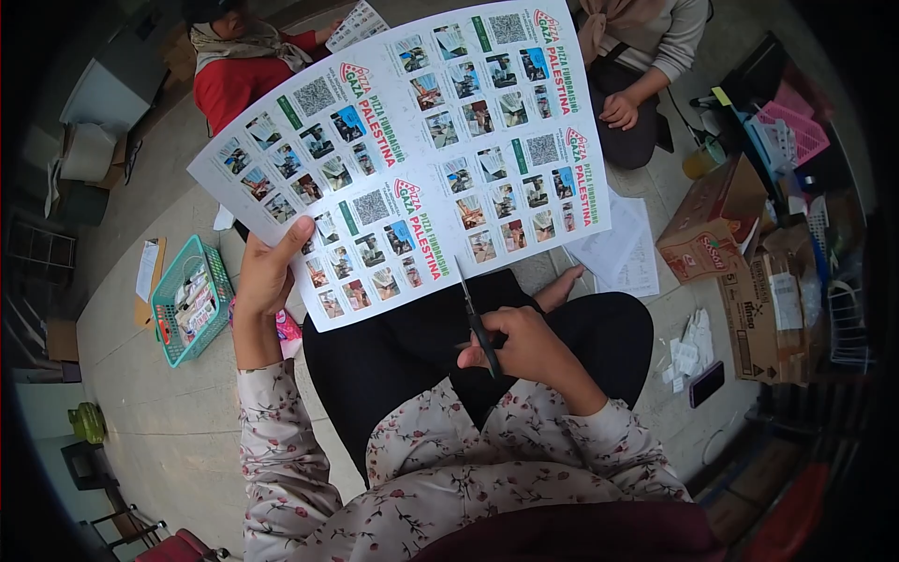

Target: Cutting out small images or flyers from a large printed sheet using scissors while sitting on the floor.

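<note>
A large printed paper sheet [421, 168] spreads out above my lap, bearing four-fold repeated blocks of small photos, writing and printed codes. My left hand [274, 263] pinches its left edge, thumb on the printed face and fingers behind. In my right hand [523, 344] is a pair of scissors [475, 319] with black handles. The blades point up at the sheet's lower edge, where a short slit opens between two printed blocks. Part of the blades is at the slit. Beneath the sheet are my crossed legs in black trousers [393, 358].
A turquoise plastic basket [193, 302] with small items stands on the tiled floor at left. Two people [242, 77] sit across from me. Cardboard boxes [762, 316], loose papers [621, 246], a phone [706, 385] and crumpled white scraps [688, 351] lie at right.
</note>
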The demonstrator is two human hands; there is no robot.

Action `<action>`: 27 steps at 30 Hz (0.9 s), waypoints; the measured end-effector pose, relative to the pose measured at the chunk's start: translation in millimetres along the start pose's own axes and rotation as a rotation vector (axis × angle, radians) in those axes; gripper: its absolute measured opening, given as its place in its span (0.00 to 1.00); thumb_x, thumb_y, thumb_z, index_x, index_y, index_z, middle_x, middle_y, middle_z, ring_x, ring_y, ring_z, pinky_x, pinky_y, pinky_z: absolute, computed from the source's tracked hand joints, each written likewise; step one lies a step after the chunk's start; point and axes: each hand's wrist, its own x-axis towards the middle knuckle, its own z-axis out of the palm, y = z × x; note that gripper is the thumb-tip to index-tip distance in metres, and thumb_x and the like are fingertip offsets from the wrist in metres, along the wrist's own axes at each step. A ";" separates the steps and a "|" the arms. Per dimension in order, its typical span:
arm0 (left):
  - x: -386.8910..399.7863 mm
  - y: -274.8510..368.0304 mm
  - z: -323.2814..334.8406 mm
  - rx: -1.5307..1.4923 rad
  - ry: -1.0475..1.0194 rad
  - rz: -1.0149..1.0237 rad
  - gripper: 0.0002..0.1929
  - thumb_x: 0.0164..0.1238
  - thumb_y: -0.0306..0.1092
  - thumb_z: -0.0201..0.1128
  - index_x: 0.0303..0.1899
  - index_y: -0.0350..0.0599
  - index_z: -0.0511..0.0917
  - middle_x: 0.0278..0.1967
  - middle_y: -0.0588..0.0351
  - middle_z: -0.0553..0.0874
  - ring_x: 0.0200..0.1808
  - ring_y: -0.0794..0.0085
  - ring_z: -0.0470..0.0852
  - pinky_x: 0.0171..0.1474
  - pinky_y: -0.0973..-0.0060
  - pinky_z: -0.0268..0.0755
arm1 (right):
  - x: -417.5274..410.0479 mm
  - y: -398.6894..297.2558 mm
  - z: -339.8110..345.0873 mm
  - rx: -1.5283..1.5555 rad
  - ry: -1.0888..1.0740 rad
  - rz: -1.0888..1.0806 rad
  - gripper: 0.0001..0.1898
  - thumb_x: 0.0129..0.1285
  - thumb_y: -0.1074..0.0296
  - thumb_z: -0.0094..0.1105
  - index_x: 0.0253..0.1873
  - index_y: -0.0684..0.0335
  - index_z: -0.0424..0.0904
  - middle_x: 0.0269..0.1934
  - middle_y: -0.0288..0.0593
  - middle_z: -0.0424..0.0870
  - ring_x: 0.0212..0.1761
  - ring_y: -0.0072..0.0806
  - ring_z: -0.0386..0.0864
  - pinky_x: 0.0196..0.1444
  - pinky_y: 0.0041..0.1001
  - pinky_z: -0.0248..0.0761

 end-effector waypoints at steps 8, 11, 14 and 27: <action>-0.1 0.7 -2.4 0.003 0.004 -0.010 0.20 0.54 0.32 0.60 0.48 0.35 0.67 0.44 0.52 0.75 0.44 0.72 0.74 0.48 0.76 0.65 | -1.6 -12.9 -5.2 -0.024 -0.096 0.203 0.17 0.39 0.51 0.66 0.23 0.61 0.79 0.12 0.38 0.71 0.15 0.22 0.71 0.20 0.20 0.61; 0.3 1.0 -1.8 0.009 -0.005 -0.009 0.20 0.54 0.32 0.60 0.48 0.35 0.67 0.44 0.52 0.75 0.44 0.71 0.74 0.48 0.76 0.65 | -3.2 -7.9 -1.8 0.006 -0.076 0.218 0.18 0.38 0.51 0.66 0.22 0.62 0.78 0.12 0.38 0.71 0.14 0.22 0.70 0.19 0.20 0.61; 0.0 1.3 -1.4 0.009 -0.016 -0.009 0.20 0.54 0.32 0.60 0.48 0.35 0.67 0.43 0.52 0.75 0.44 0.71 0.74 0.47 0.76 0.66 | -2.2 -6.1 2.1 0.053 0.064 0.085 0.29 0.35 0.41 0.64 0.11 0.64 0.63 0.06 0.39 0.64 0.07 0.29 0.65 0.14 0.23 0.57; -3.5 7.4 -1.8 0.050 -0.027 0.011 0.19 0.54 0.30 0.60 0.47 0.36 0.68 0.43 0.53 0.76 0.43 0.72 0.75 0.45 0.76 0.67 | 2.7 -9.9 2.2 -0.037 0.097 0.008 0.29 0.34 0.41 0.65 0.12 0.64 0.64 0.07 0.39 0.64 0.11 0.33 0.68 0.18 0.26 0.62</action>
